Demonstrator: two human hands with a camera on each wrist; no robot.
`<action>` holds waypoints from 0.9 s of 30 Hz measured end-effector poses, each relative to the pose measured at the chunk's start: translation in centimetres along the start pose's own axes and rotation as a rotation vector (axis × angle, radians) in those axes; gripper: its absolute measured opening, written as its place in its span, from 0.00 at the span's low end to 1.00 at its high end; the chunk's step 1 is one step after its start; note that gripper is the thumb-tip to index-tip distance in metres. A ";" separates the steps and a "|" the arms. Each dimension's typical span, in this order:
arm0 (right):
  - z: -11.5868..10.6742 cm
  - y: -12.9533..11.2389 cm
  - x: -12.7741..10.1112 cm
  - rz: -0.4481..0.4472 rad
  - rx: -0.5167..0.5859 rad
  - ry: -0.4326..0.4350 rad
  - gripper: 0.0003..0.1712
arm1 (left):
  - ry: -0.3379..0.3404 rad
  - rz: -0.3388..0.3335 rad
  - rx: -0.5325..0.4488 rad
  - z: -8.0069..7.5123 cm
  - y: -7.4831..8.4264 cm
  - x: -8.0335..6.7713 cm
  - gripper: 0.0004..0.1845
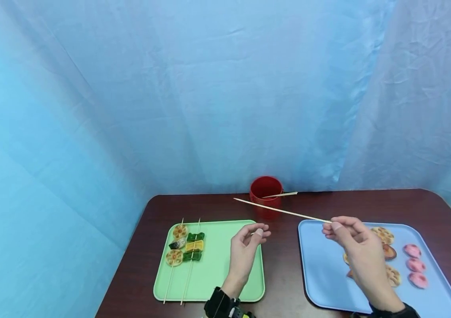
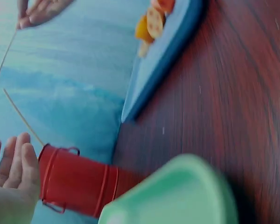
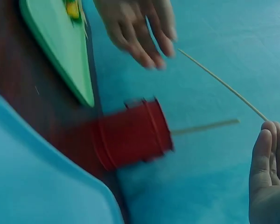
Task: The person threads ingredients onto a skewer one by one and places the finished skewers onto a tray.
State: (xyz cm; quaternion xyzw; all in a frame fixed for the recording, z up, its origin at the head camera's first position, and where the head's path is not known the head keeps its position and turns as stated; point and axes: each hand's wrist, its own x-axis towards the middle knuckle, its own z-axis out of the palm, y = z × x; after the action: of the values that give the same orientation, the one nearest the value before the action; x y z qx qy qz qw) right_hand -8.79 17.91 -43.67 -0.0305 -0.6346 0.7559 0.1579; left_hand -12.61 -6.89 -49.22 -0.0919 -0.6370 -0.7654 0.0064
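Note:
My right hand [image 1: 362, 256] pinches one end of a thin wooden skewer [image 1: 285, 211] between thumb and fingers, above the blue tray. The skewer's pointed end reaches left past the red cup, and no food is on it. My left hand [image 1: 245, 254] is over the right part of the green tray, fingers loosely bent and apart from the skewer. In the right wrist view the left hand [image 3: 137, 30] has nothing in its fingers. The red cup [image 2: 77, 182] stands behind both hands with another skewer [image 3: 205, 127] leaning out of it.
On the green tray [image 1: 225, 282] lie two loaded skewers, one with lotus root slices [image 1: 174, 257], the other with green and yellow pieces [image 1: 194, 246]. The blue tray [image 1: 320, 282] holds more lotus slices [image 1: 393, 275], brown slices [image 1: 389, 251] and three pink pieces [image 1: 416, 265].

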 end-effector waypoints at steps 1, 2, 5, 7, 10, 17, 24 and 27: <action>0.2 0.4 -0.1 0.017 0.056 -0.021 0.08 | 0.000 -0.010 -0.056 0.3 0.1 0.0 0.14; 0.4 0.7 -0.3 0.033 0.090 -0.046 0.07 | 0.002 -0.023 -0.111 0.5 0.1 0.0 0.15; 0.9 1.5 -0.7 0.082 0.185 -0.109 0.06 | 0.009 -0.075 -0.283 1.3 0.3 0.0 0.17; 1.3 1.9 -0.9 0.117 0.224 -0.138 0.06 | 0.007 -0.108 -0.372 1.8 0.4 0.0 0.18; 1.7 2.4 -1.2 0.169 0.264 -0.160 0.06 | 0.005 -0.140 -0.460 2.5 0.5 0.0 0.20; 2.8 3.0 -1.4 0.246 0.275 -0.180 0.06 | 0.037 -0.134 -0.514 3.3 0.7 0.1 0.16; 3.6 3.5 -1.4 0.292 0.251 -0.177 0.06 | 0.092 -0.102 -0.477 3.2 0.3 0.0 0.13; 3.7 3.5 -1.4 0.323 0.230 -0.173 0.07 | 0.097 -0.093 -0.467 3.1 0.2 0.0 0.13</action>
State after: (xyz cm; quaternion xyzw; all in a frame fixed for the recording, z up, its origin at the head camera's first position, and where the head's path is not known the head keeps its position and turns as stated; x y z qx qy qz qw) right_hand -9.04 13.49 -46.60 -0.0486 -0.5424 0.8386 -0.0177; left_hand -12.13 -3.93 -48.49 -0.0247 -0.4453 -0.8948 -0.0194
